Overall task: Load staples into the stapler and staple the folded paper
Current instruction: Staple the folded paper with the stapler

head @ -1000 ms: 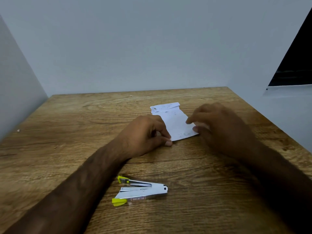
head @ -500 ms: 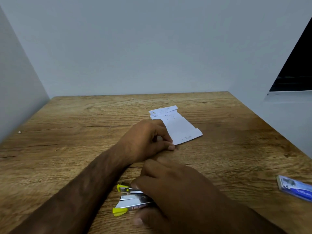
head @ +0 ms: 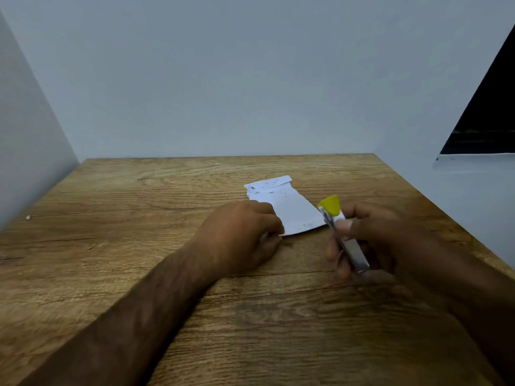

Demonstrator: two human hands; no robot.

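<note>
Plain grey walls box in your wood-grain table (head: 111, 246). Folded paper (head: 289, 210) lies flat mid-table, long axis running away and left. Your left hand (head: 239, 238) is curled shut, pinning its near corner. Just right of that, your right hand (head: 373, 240) grips the stapler (head: 345, 240) raised, yellow end up, over the paper's near right edge. Right hand is placed to staple there.

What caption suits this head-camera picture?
Left hand pins folded paper on the table; right hand holds stapler.
</note>
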